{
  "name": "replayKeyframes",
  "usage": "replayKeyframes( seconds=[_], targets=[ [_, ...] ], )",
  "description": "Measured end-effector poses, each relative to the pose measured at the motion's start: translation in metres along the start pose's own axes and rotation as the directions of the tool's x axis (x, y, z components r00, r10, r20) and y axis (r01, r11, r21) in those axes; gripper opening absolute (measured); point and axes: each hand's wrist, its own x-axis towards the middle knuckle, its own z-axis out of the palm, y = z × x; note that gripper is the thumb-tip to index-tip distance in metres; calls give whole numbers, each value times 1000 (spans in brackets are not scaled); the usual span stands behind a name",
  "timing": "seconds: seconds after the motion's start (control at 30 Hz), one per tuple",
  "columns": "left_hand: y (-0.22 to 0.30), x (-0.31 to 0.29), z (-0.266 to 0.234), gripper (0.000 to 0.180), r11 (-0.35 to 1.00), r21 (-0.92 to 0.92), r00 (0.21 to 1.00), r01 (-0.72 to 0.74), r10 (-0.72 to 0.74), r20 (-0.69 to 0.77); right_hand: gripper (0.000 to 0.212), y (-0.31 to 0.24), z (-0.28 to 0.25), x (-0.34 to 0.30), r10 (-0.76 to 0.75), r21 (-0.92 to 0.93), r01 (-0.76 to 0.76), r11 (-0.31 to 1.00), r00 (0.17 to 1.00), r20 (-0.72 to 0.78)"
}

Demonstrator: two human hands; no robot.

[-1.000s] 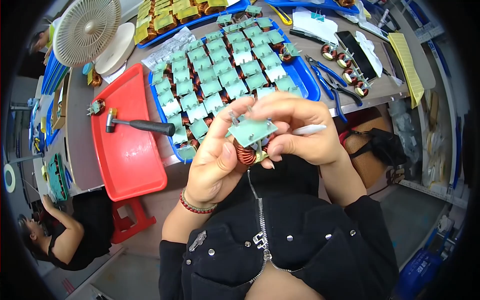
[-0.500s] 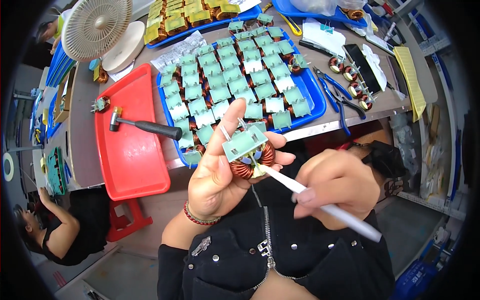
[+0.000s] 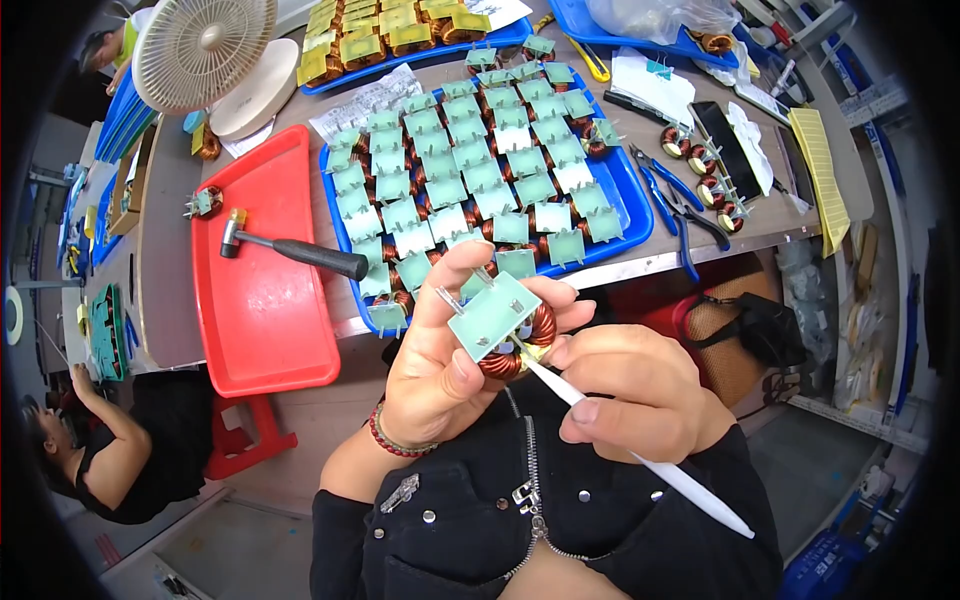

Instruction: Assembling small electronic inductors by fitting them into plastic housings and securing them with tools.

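My left hand point(image 3: 415, 375) is closed around a copper-wound toroidal coil point(image 3: 501, 366), holding it up in front of my chest. A light green board point(image 3: 493, 312) with metal pins sits on the coil's upper side, tilted. In my right hand point(image 3: 640, 385) is a white pointed stick point(image 3: 700, 492), gripped between thumb and fingers. Its tip meets the underside of the coil near a pale yellow patch point(image 3: 535, 353), beside the board's lower edge. My right fingertips are close against the coil. What exactly the tip touches is too small to tell.
A blue tray point(image 3: 632, 205) of several board-topped coils lies ahead. At left, a red tray point(image 3: 265, 350) holds a hammer point(image 3: 300, 254) and one coil point(image 3: 207, 202). Blue-handled pliers point(image 3: 684, 225) and several coils point(image 3: 708, 190) lie right. A fan point(image 3: 208, 40) stands far left; another person point(image 3: 115, 440) sits left.
My right hand has moved left, closer to the coil, with the stick still in it. The coil has tilted in my left hand, so the board's top shows more.
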Motion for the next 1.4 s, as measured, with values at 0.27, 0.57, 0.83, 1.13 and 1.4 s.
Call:
replayKeyframes(
  seconds=[0.27,0.57,0.83,1.13,1.4],
  targets=[
    [-3,-4,5,77,998,-33,981,60,-65,-184,32,7,2,-8,13,-51,-10,999,998,58],
    [-11,-2,-5,70,998,56,999,11,-8,-43,26,10,3,-13,161,134,-149,980,983,-87],
    [-9,-4,-3,71,996,85,999,4,-1,-36,31,8,6,-12,21,42,-19,999,998,-54],
    [-15,-10,-5,65,994,106,998,-6,12,-59,28,8,8,-17,19,-45,-18,999,1000,24],
    [-22,-11,-13,64,948,318,997,-24,46,-61,30,13,8,-17,121,-35,-120,992,993,16]
  ],
)
